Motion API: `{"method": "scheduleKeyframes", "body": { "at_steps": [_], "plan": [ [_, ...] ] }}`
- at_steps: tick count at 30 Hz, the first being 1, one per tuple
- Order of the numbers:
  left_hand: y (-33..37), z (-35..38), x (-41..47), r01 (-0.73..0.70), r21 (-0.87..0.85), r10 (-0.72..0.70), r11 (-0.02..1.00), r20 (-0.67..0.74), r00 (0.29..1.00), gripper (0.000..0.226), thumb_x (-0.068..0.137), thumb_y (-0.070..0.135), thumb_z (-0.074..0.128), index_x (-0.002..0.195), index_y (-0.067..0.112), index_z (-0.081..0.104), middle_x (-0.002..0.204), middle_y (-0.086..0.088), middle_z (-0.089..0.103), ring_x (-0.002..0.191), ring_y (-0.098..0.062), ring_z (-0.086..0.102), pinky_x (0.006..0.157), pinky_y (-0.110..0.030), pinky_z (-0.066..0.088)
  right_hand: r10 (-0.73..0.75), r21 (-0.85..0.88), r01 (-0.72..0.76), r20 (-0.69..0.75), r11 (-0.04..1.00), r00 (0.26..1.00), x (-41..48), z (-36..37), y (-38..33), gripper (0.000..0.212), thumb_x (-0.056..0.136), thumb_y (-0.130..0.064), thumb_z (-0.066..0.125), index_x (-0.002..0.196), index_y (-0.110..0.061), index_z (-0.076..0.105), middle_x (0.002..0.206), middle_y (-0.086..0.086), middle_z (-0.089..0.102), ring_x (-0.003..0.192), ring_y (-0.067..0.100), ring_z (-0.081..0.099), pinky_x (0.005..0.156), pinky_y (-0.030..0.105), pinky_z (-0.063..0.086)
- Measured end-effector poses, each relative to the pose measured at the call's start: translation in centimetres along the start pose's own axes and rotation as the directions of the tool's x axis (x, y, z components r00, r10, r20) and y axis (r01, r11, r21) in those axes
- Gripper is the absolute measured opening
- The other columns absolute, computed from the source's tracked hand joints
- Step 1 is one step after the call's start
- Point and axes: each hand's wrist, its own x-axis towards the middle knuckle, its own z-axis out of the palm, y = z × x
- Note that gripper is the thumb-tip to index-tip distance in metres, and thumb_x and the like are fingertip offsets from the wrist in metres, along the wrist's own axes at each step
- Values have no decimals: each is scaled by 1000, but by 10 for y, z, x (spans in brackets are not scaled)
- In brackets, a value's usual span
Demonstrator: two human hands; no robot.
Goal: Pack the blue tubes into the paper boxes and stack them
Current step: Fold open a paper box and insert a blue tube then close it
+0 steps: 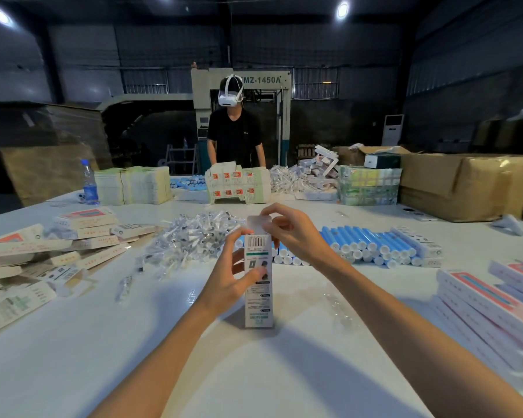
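Two bare arms reach out over the white table (133, 342). The left hand (233, 276) is curled round one tall box (258, 292), thumb on the front and fingers behind. The box is upright in the middle, with its bottom down at the table. The right hand (290, 233) is bent over the top and pinches the open flap (258, 222) with its fingertips.

Just behind the box lie the blue tubes (372, 245), too many to count, in rows with white caps. One heap of clear bags (194, 236) sits to their left. Many flat boxes (43, 251) are spread out on the left, and a stack of full boxes (489, 309) sits on the right. One bottle (89, 182) and one person (234, 131) are at the far side.
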Motion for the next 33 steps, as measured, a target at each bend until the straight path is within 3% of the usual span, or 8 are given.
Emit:
{"method": "scheduleKeyframes", "body": {
  "at_steps": [5, 8, 12, 15, 21, 25, 29, 33],
  "plan": [
    [5, 2, 0, 0, 11, 1, 1000, -7, 1000, 72, 91, 21, 78, 145, 51, 41, 130, 12, 70, 122, -15, 70, 93, -20, 55, -52, -147, 46, -41, 988, 998, -3, 3, 9, 11, 103, -5, 61, 98, -15, 61, 92, -10, 71, 78, -9, 67, 60, 15, 51],
    [5, 1, -1, 7, 12, -7, 1000, -18, 1000, 71, 91, 24, 80, 142, 54, 41, 128, 10, 73, 120, -16, 71, 93, -21, 56, -50, -138, 50, 3, 989, 999, -4, 2, 9, 8, 105, -10, 58, 103, -16, 62, 94, -20, 70, 81, -4, 70, 63, 18, 55],
    [6, 1, 0, 11, 34, -10, 999, -24, 1000, 70, 93, 26, 81, 141, 56, 41, 128, 12, 72, 121, -15, 70, 93, -22, 57, -6, 45, 7, -11, 999, 1000, -11, 4, 4, 19, 107, -32, 59, 102, -16, 68, 89, -12, 77, 85, 8, 72, 68, 22, 56],
    [3, 0, 1, 34, 36, -33, 999, -24, 999, 73, 96, 21, 80, 147, 51, 37, 128, 13, 72, 123, -13, 68, 96, -22, 56, 26, 121, -24, -16, 992, 1000, -10, 6, 3, 16, 104, -26, 64, 101, -12, 70, 92, -3, 78, 88, 12, 73, 71, 24, 56],
    [4, -3, -1, 47, 66, -46, 997, -20, 999, 73, 98, 20, 79, 139, 62, 35, 125, 22, 72, 118, -6, 70, 91, -11, 52, 170, 265, -161, -14, 951, 985, -6, 9, 3, 10, 97, -18, 74, 99, -8, 77, 94, 2, 80, 85, 10, 73, 73, 23, 56],
    [4, -3, -1, 57, 52, -57, 997, -5, 998, 72, 98, 22, 79, 144, 50, 31, 125, 20, 72, 117, -9, 71, 90, -12, 52, 188, 249, -181, -5, 951, 982, -3, 6, 0, 11, 96, -20, 75, 100, -10, 79, 94, 2, 80, 86, 12, 74, 76, 26, 58],
    [5, -2, -3, 63, 11, -63, 998, -14, 998, 68, 97, 25, 80, 136, 48, 30, 124, 13, 75, 110, -13, 74, 87, -14, 54, 179, 229, -184, 42, 956, 983, -1, 1, -2, 11, 95, -19, 75, 100, -11, 81, 95, 1, 81, 88, 11, 75, 75, 22, 56],
    [8, -2, -4, 50, -3, -50, 999, -13, 999, 76, 95, 24, 81, 143, 49, 27, 130, 13, 72, 114, -15, 73, 87, -16, 56, 188, 173, -204, 104, 964, 977, 0, -6, -1, 13, 95, -25, 75, 100, -15, 83, 98, -1, 81, 95, 17, 75, 81, 33, 62]
  ]
}}
